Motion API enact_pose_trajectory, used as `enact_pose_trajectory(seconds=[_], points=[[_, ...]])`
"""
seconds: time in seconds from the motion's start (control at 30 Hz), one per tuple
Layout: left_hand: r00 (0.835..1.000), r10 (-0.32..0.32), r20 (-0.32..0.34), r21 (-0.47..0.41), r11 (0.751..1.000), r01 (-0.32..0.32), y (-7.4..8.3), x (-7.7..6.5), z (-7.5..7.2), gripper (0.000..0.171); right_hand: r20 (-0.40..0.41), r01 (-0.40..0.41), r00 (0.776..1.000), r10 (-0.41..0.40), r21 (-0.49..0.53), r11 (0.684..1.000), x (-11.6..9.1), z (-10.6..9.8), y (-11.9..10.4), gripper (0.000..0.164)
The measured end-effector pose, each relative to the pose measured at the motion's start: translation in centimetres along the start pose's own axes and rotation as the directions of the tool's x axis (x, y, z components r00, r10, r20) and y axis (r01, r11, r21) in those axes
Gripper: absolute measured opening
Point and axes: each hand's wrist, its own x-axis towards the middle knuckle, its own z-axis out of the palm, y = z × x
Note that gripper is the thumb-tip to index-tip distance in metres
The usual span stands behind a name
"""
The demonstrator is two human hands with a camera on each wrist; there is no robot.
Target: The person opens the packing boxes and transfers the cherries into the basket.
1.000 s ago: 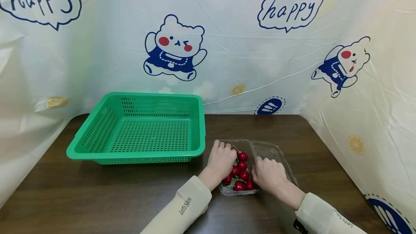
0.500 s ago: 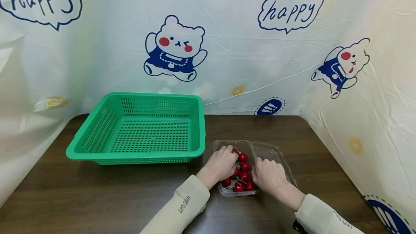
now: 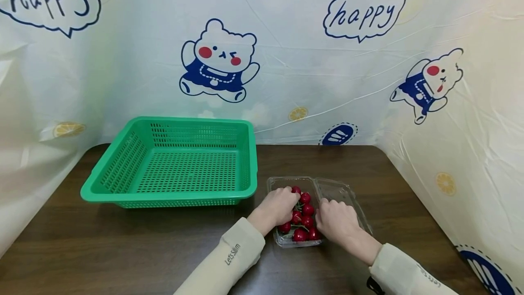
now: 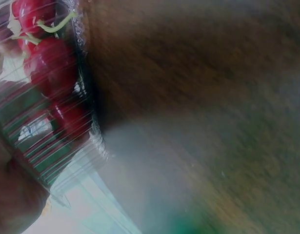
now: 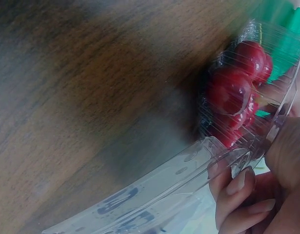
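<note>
A clear plastic clamshell box (image 3: 300, 242) lies with its lid (image 3: 340, 190) folded out to the right, holding several red cherries (image 3: 307, 222) with green stems. My left hand (image 3: 276, 206) reaches over the box's left side, fingers bent down among the cherries at the far end. In the right wrist view a finger of it (image 5: 274, 92) shows through the plastic near a stem; I cannot tell whether it pinches a cherry. My right hand (image 3: 337, 220) grips the box's right edge by the hinge, its curled fingers (image 5: 237, 183) against the plastic in the right wrist view.
A green perforated basket (image 3: 168, 197) stands at the back left of the dark wooden table (image 3: 123, 249), with no cherries in it. A printed plastic sheet (image 3: 286, 35) hangs behind the table and along its sides.
My left hand has drawn slightly back towards me along the box, uncovering its far left corner. My right hand keeps its grip on the edge, and the basket is where it was.
</note>
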Motion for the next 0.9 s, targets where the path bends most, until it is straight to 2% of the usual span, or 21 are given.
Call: enact_pose_trajectory(seconds=[0.3,0.9], points=[[1.0,-0.027,0.007,0.014,1.0,0.027,0.26,0.04,-0.1,0.038,0.001,0.001,1.0,-0.001,0.001,1.0,0.03,-0.1,-0.01,0.028],[0.999,-0.014,-0.037,0.044,0.999,0.016,0.19,-0.05,0.08,0.042,0.022,-0.011,1.0,0.011,-0.008,1.0,0.08,-0.01,-0.04,0.028]])
